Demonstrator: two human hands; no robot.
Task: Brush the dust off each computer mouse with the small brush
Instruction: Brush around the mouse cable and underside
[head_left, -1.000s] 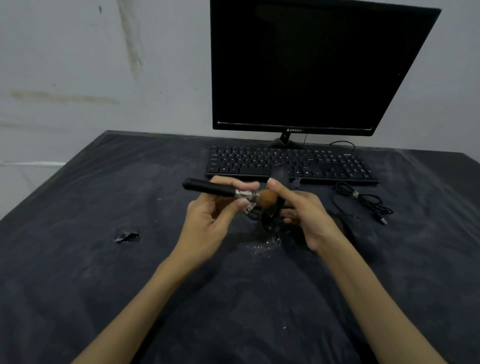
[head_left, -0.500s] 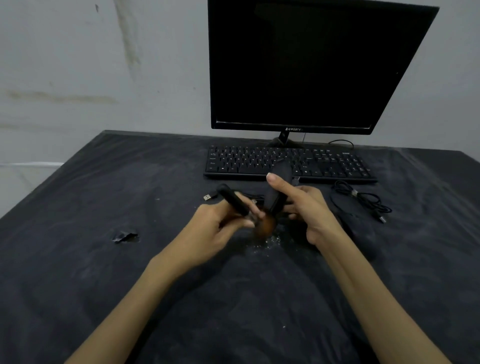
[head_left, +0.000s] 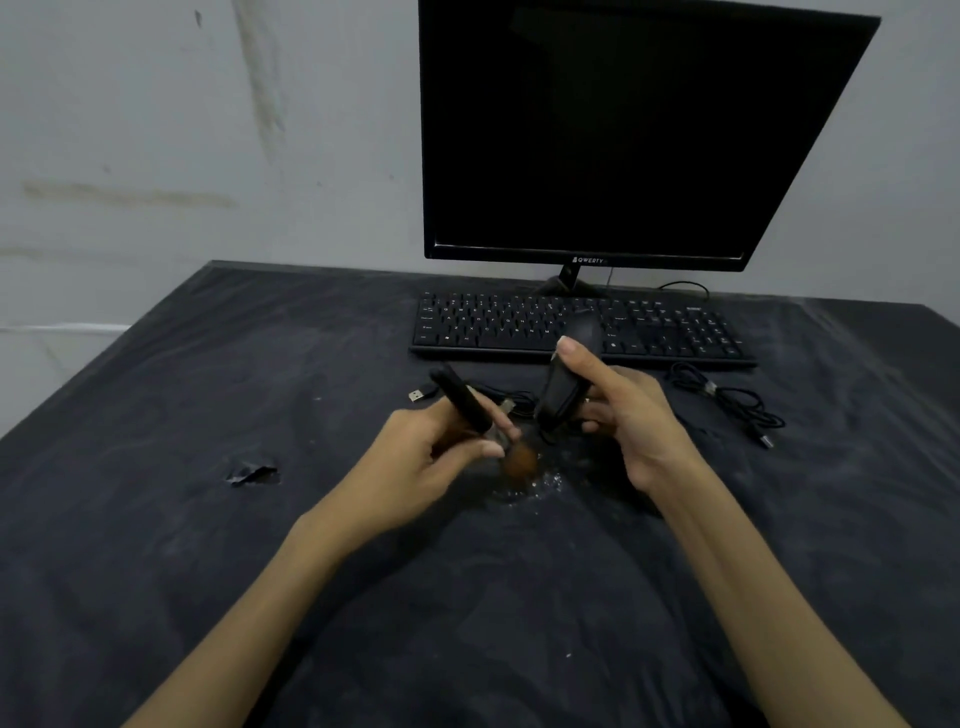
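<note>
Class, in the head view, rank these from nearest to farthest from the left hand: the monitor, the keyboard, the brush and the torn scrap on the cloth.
1. Brush: gripped in the left hand itself.
2. Scrap: on the cloth, to the hand's left.
3. Keyboard: beyond the hands, to the right.
4. Monitor: behind the keyboard, at the wall.

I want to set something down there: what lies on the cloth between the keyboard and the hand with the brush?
In the head view, a black cable with its USB plug.

Black mouse (head_left: 563, 387), black-handled brush (head_left: 470, 410) with brown bristles, dark grey dusty table (head_left: 208, 519), black keyboard (head_left: 488, 327)
</note>
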